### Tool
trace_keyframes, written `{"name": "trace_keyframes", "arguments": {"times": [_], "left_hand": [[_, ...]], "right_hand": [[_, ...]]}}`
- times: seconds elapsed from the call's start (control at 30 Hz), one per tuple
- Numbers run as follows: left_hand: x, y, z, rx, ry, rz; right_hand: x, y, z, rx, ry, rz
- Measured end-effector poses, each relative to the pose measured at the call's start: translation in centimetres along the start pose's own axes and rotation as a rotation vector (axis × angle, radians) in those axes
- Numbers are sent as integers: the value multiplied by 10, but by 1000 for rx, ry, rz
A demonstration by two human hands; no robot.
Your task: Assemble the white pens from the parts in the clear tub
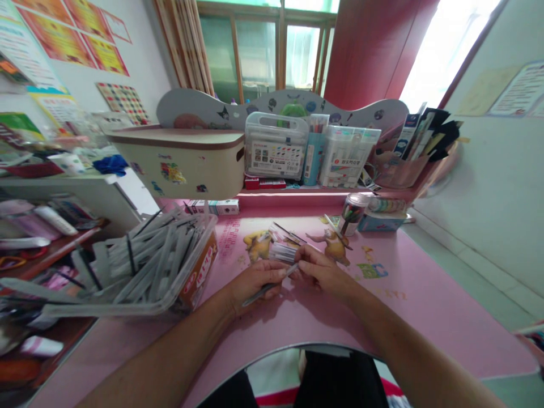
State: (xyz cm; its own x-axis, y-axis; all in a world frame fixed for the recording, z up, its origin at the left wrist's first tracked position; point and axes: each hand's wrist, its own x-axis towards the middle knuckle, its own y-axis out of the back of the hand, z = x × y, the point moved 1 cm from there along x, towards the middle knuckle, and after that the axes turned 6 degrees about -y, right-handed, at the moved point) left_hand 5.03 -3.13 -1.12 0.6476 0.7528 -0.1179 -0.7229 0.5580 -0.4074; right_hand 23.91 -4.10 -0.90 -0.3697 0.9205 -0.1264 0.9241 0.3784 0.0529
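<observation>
My left hand is closed around a slim grey plastic sleeve, which slants across the palm toward the lower left. At its upper end my right hand pinches with thumb and fingers, close to the left fingertips. Whether anything sits inside the sleeve is too small to tell. Just beyond my fingers lies a bundle of clear, slender pieces on the pink desk. Thin dark sticks lie behind the bundle.
To the left, a clear plastic bin is heaped with grey sleeves and dark sticks. A clear jar and a blue box stand at the back right. A cream storage box and pen cases line the raised shelf.
</observation>
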Motion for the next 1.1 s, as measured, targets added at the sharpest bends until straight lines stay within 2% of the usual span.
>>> {"name": "trace_keyframes", "arguments": {"times": [0.07,0.2,0.27,0.43,0.53,0.6,0.7,0.8,0.9,1.0,1.1], "left_hand": [[0,0,-1,-8,4,5],[1,1,-2,0,24,-15],[1,1,-1,-3,23,-13],[-3,0,6,-55,42,-26],[-4,-2,8,-92,35,-29],[-3,-2,8,-100,-6,11],[0,-2,6,-123,-105,141],[3,-1,5,-128,-199,281],[6,2,5,-63,-307,375],[6,4,6,20,-391,433],[5,4,8,77,-434,474]], "right_hand": [[0,0,-1,16,-8,23],[3,2,-2,-137,37,104],[3,2,-1,-94,27,92],[3,-1,-2,246,-23,14],[3,2,-6,475,7,48],[3,5,-7,634,-19,56],[2,6,-7,782,-158,-29],[0,2,-5,721,-327,-89],[-1,-5,-3,534,-431,-94],[-3,-11,-1,387,-446,-133],[-4,-15,0,353,-394,-192]]}}
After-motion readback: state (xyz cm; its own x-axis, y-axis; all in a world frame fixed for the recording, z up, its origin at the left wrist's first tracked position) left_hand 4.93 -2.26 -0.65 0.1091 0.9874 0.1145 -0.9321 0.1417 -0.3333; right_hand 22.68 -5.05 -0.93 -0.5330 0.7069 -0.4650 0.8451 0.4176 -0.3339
